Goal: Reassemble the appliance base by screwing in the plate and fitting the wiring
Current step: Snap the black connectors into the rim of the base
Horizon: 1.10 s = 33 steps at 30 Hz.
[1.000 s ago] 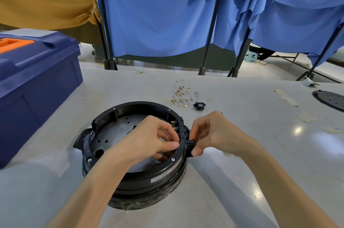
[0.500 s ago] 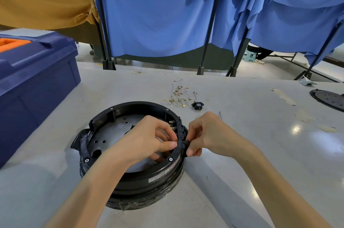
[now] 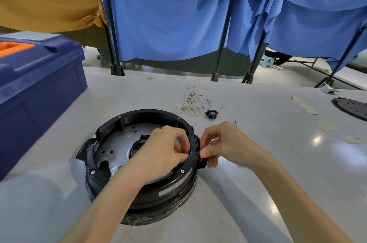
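Observation:
The round black appliance base (image 3: 123, 123) sits upside down on the table, its grey metal plate (image 3: 117, 144) showing inside. My left hand (image 3: 160, 149) reaches inside the right rim, fingers pinched at small terminals there. Outside the same spot, my right hand (image 3: 222, 142) pinches a small black switch part (image 3: 201, 161) with a red face against the rim. A bundle of thin wires with brass terminals (image 3: 191, 104) lies behind the base, beside a small black power socket (image 3: 211, 113).
A large blue toolbox (image 3: 37, 88) with an orange handle stands at the left. A black perforated disc (image 3: 351, 108) lies at the right table edge. A thin pin (image 3: 235, 123) rests near my right hand. Blue and tan curtains hang behind the table.
Both hands stay at the right rim. My right hand's fingers have shifted lower on the switch part, and the red face now shows.

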Each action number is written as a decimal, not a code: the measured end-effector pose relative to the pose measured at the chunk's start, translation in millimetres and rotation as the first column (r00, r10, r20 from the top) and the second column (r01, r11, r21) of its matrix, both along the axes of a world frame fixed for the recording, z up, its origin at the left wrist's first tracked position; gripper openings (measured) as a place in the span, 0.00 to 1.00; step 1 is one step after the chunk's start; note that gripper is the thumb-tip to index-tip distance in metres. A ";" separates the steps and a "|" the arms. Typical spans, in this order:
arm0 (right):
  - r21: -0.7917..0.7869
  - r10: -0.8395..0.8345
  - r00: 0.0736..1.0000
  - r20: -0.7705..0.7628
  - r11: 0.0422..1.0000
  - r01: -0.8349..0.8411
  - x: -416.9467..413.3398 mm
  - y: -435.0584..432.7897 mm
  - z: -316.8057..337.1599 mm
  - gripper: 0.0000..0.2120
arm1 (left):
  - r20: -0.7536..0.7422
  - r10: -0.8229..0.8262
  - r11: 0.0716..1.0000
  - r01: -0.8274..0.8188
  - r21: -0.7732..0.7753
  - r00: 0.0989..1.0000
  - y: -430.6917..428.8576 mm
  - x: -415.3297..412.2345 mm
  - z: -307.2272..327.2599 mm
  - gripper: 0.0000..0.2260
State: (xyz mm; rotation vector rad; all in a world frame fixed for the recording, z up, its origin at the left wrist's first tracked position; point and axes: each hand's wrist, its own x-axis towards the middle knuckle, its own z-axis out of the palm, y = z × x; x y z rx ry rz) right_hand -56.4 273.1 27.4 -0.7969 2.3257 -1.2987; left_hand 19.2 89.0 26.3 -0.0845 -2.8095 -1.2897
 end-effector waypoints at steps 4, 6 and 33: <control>0.034 -0.002 0.999 -0.032 0.999 0.003 -0.8 -2.9 -3.4 0.08 | -0.036 0.011 0.994 -0.015 -0.104 0.999 5.0 2.9 0.4 0.09; 0.068 0.007 0.999 -0.046 0.998 -0.004 -0.5 -3.3 -3.6 0.07 | -0.042 0.027 0.989 -0.033 -0.142 0.999 7.4 4.0 0.8 0.09; 0.300 0.009 0.991 -0.137 0.953 0.033 30.2 -16.8 19.1 0.28 | -0.034 0.122 0.950 -0.127 -0.284 0.992 -16.0 0.1 12.3 0.14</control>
